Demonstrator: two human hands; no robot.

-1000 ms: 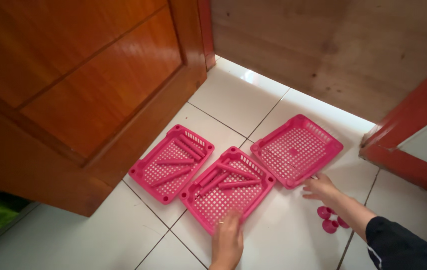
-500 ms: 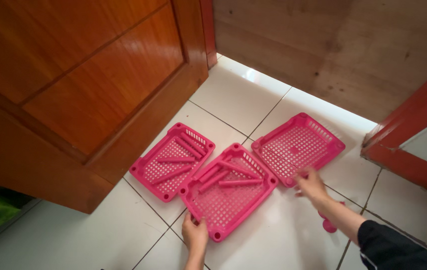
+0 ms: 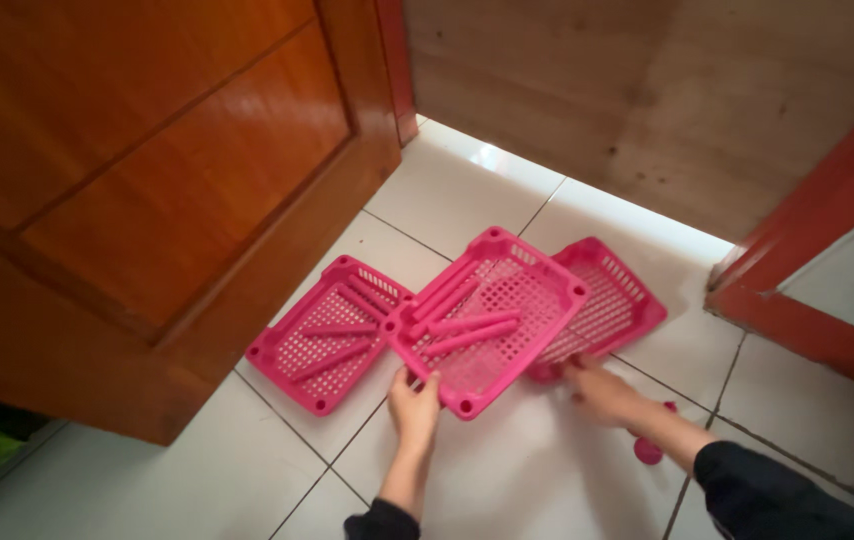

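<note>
From above, three pink perforated plastic trays lie on the white tiled floor. The middle tray [image 3: 487,325], tilted up and holding three loose pink tubes [image 3: 467,325], is gripped at its near edge by the left hand [image 3: 414,405]; it is lifted but not yet set anywhere. Left of it, a flat tray [image 3: 332,335] holds more tubes; right, another [image 3: 607,305] looks empty, the right hand [image 3: 602,392] resting on the tiles nearby, grasp unclear.

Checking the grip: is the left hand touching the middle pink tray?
Touching. The head view shows the left hand with fingers over the near edge of the middle pink tray.
</note>
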